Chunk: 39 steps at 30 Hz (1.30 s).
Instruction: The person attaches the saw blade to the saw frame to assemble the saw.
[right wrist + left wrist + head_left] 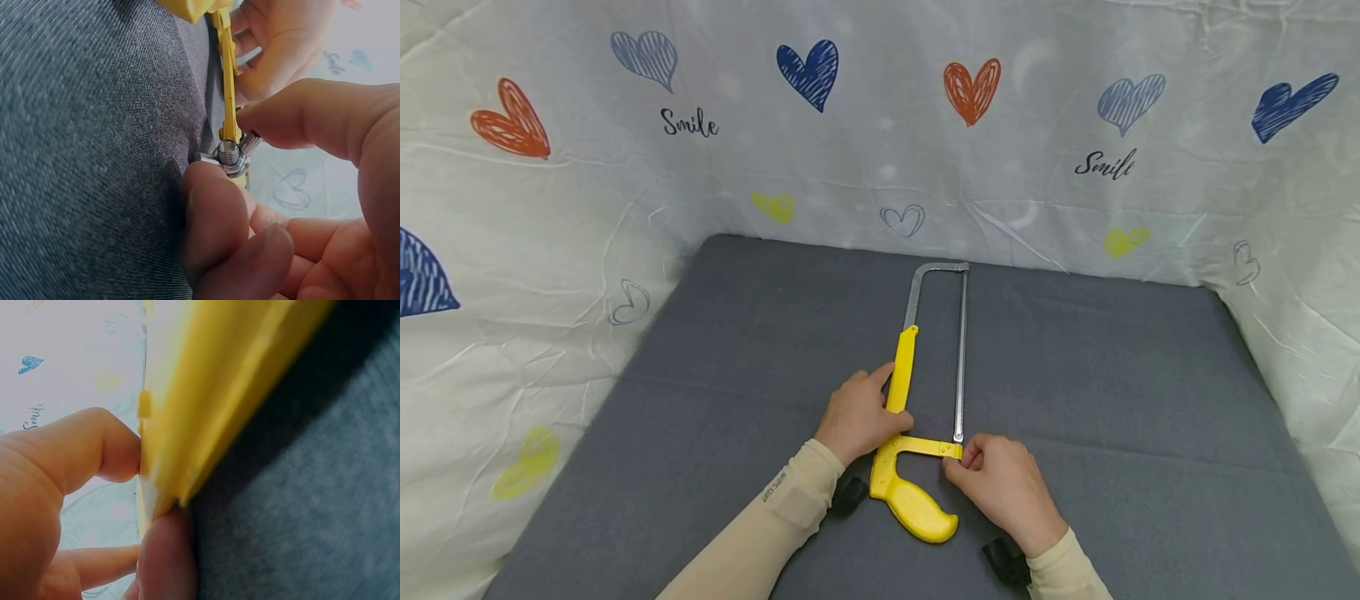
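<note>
A hacksaw with a yellow handle (917, 508) and a grey metal front frame (914, 300) lies on the grey cloth, its blade (961, 358) on the right side. My left hand (861, 417) grips the yellow back of the frame, thumb on one side and fingers on the other. At the handle end of the blade, my right hand (1000, 479) pinches a metal wing nut (234, 164). In the right wrist view the nut sits on a threaded bolt end beside the yellow frame arm (229, 94). Part of the nut is hidden by the fingers.
Grey cloth (760, 333) covers the table under the saw. A white curtain (865, 150) printed with hearts and "Smile" hangs behind and at both sides. Black wrist-worn pieces (1006, 560) sit below the hands.
</note>
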### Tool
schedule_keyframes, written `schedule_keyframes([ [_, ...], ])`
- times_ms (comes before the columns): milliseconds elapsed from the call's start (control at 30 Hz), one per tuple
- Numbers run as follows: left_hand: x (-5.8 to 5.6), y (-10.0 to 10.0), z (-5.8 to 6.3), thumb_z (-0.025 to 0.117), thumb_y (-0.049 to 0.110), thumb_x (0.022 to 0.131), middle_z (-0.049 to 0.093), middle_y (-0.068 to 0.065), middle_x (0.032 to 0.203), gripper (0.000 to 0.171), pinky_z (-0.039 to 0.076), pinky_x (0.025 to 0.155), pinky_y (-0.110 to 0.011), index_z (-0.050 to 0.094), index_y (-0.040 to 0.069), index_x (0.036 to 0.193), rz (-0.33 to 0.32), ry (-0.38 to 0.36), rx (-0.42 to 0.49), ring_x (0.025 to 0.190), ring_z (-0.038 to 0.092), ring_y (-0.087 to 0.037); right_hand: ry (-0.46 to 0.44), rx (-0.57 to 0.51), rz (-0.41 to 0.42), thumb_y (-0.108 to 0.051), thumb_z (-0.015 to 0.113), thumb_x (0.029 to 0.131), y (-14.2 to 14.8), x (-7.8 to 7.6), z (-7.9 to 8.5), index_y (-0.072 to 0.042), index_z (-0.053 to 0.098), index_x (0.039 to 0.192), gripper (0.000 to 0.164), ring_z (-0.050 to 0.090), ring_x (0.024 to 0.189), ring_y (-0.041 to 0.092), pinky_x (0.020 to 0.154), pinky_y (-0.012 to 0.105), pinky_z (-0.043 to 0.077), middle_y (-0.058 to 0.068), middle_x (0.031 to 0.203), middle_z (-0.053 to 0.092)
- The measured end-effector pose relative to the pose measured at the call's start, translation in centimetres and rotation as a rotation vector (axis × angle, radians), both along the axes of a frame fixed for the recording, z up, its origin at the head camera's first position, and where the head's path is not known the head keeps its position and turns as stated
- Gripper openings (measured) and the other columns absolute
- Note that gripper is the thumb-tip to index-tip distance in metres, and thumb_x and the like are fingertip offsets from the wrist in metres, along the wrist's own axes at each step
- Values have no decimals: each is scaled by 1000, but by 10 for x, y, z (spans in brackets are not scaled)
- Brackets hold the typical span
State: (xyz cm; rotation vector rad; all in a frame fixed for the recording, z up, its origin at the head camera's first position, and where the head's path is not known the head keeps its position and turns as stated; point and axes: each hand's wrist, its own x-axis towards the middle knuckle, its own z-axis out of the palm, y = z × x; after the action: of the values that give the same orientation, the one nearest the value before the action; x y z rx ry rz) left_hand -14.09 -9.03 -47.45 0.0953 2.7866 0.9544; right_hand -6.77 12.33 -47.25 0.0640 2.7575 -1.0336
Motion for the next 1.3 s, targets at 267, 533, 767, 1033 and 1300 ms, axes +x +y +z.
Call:
schedule_keyframes([
  [267,-1,0,-1,80,27,80,62,-7,98,85,50,64,-30,55,9,158,0,-2,5,74,57,-18,13,4,8,-27,81,88,1,0,0,-18,66,73,23,48,49,13,49,28,36,-6,60,57],
  [533,0,-1,-2,81,27,80,62,-8,98,84,50,64,-29,55,9,158,-2,0,9,74,57,-18,24,6,21,-23,78,89,1,0,-1,-18,65,73,21,45,47,13,47,27,33,-7,58,55],
  [767,0,-1,-1,80,27,80,62,-8,98,84,50,64,-30,55,9,159,-2,2,5,74,57,-18,18,12,24,-21,76,89,1,1,-1,-18,66,74,18,45,47,13,47,27,33,-6,59,56],
  [1033,1,-1,0,80,27,80,62,-8,99,84,50,64,-30,55,9,158,-2,4,5,75,57,-18,14,8,25,-19,76,87,2,2,0,-17,67,75,15,47,49,13,48,28,36,-5,61,57],
  [1300,0,-1,-1,80,27,80,62,-8,98,84,50,64,-30,55,9,158,-7,4,7,73,56,-18,-13,12,16,-19,76,86,2,2,1,-17,69,78,12,49,51,14,49,29,38,-4,63,59],
])
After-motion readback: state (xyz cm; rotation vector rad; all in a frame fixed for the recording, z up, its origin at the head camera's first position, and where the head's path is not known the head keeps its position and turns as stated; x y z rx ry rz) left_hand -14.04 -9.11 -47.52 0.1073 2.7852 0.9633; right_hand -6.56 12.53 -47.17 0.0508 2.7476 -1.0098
